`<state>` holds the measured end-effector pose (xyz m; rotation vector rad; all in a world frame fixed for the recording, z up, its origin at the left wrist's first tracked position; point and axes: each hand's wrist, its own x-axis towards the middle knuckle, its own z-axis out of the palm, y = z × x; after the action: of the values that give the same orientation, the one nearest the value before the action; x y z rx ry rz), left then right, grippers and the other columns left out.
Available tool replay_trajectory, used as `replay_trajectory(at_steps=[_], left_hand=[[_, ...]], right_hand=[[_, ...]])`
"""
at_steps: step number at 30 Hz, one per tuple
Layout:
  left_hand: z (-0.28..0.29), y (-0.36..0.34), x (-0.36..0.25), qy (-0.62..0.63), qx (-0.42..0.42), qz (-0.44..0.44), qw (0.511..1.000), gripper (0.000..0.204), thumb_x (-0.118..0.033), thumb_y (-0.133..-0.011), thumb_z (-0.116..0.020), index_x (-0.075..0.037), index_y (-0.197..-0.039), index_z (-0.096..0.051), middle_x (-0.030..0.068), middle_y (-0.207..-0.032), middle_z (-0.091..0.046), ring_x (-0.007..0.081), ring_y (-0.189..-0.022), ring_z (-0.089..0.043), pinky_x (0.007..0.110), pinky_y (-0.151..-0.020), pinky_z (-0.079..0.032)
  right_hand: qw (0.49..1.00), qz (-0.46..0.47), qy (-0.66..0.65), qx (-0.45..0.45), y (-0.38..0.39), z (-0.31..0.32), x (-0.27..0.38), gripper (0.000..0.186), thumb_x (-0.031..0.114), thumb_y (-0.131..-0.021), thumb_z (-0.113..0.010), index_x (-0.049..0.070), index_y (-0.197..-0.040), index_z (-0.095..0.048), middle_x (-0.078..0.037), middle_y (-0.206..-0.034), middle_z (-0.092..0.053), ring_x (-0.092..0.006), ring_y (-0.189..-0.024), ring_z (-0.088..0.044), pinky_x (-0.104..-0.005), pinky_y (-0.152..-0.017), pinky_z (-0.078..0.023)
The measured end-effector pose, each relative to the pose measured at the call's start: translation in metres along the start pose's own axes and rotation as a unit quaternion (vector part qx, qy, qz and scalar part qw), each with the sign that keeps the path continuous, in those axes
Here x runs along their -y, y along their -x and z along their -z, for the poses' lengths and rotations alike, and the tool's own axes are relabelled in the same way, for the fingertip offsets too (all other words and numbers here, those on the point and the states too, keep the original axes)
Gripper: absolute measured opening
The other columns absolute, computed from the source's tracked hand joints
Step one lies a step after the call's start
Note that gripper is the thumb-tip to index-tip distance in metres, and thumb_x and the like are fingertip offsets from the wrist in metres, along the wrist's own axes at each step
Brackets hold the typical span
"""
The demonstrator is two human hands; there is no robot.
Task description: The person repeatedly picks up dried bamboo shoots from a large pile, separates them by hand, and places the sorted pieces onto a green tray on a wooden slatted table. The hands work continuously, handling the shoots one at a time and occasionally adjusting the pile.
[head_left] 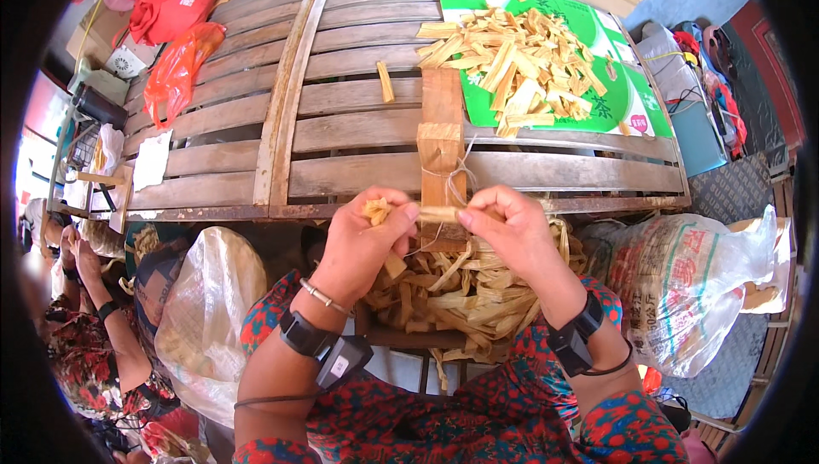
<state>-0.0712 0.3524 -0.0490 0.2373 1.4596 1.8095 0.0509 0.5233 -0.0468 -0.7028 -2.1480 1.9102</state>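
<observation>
A short strip of dried yellow husk or leaf (440, 212) is stretched between my two hands, in front of the wooden post (441, 147). My left hand (363, 238) is closed on one end, with a crumpled yellow bit showing above its fingers. At the other end my right hand (514, 227) pinches the strip between thumb and fingers. Thin white string (461, 176) loops round the post and hangs close to the strip. Below my hands lies a heap of long dried strips (461, 298). Short folded pieces (522, 67) are piled on a green cardboard sheet (636, 107).
The slatted wooden table (358, 136) carries a lone yellow piece (386, 82) and a red-orange plastic bag (183, 67). Filled plastic sacks stand at my left (209, 310) and right (674, 285). Another person's forearm (119, 336) shows at the far left.
</observation>
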Motion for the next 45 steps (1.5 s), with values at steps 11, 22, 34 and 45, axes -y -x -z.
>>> replay_trajectory(at_steps=[11, 22, 34, 45], left_hand=[[-0.016, 0.007, 0.032, -0.243, -0.036, -0.348, 0.905, 0.019, -0.009, -0.091, -0.058, -0.001, -0.106, -0.066, 0.0131, -0.094, -0.069, 0.0203, -0.086, -0.065, 0.033, -0.078, -0.052], [-0.008, 0.043, -0.022, -0.177, 0.342, 0.024, 0.923, 0.027, -0.025, -0.091, -0.067, -0.005, -0.11, -0.068, 0.0048, -0.093, -0.071, 0.0141, -0.075, -0.065, 0.027, -0.067, -0.052], [-0.008, 0.029, -0.005, -0.493, 0.004, -0.369, 0.788, 0.022, -0.005, -0.067, -0.066, -0.005, -0.088, -0.069, 0.0095, -0.12, -0.062, 0.0312, -0.113, -0.057, 0.045, -0.091, -0.042], [0.005, 0.031, -0.026, -0.121, 0.099, -0.289, 0.944, 0.005, 0.0, -0.086, -0.064, 0.002, -0.088, -0.068, 0.0127, -0.106, -0.067, 0.0269, -0.11, -0.061, 0.036, -0.097, -0.047]], right_hand=[[0.889, 0.329, 0.313, -0.064, 0.006, -0.015, 0.006, 0.014, 0.008, -0.078, -0.075, 0.008, -0.081, -0.061, -0.009, -0.068, -0.062, -0.0261, -0.057, -0.06, -0.0335, -0.053, -0.047], [0.973, 0.194, 0.08, 0.101, 0.026, -0.002, 0.025, 0.006, 0.005, -0.085, -0.063, 0.005, -0.081, -0.067, -0.002, -0.068, -0.065, -0.0156, -0.051, -0.058, -0.0303, -0.049, -0.045], [0.983, -0.065, -0.163, 0.053, 0.029, -0.026, 0.011, 0.014, 0.018, -0.091, -0.067, 0.004, -0.093, -0.065, 0.003, -0.072, -0.059, -0.0069, -0.061, -0.055, -0.0204, -0.05, -0.041], [0.948, -0.136, -0.108, 0.268, 0.026, -0.002, 0.017, 0.036, 0.035, -0.099, -0.053, 0.002, -0.087, -0.064, 0.002, -0.057, -0.041, -0.0075, -0.053, -0.036, -0.0262, -0.048, -0.029]])
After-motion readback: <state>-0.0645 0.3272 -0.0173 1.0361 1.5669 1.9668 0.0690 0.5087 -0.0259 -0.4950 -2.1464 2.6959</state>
